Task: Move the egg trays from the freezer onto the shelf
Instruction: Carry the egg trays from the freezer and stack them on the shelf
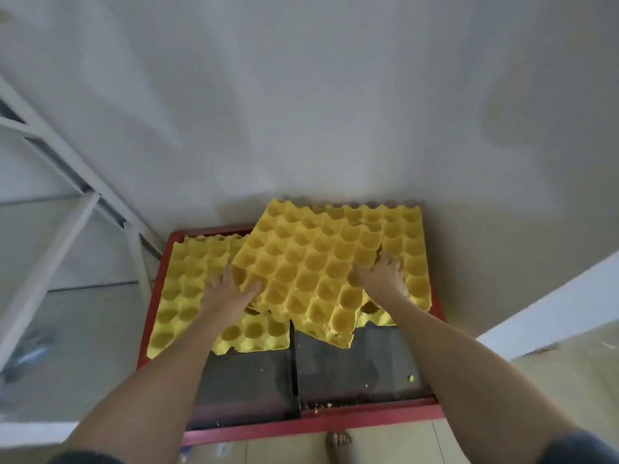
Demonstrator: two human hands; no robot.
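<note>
A yellow egg tray [308, 276], empty and turned at an angle, lies across the top of a red-framed freezer [311, 425] with dark sliding lids. My left hand [229, 291] grips its left edge, thumb on top. My right hand [382, 276] holds its right edge, fingers curled under. Beneath it on the left lies a second yellow tray [187, 289]. A third yellow tray [410, 252] sits at the back right against the wall. All cups that I see are empty.
A white metal shelf frame [70, 209] stands to the left of the freezer. A pale wall [318, 112] rises right behind it. Crumbs lie on the dark lids [365, 370]. My bare foot [338, 445] shows on the tiled floor below the freezer's front edge.
</note>
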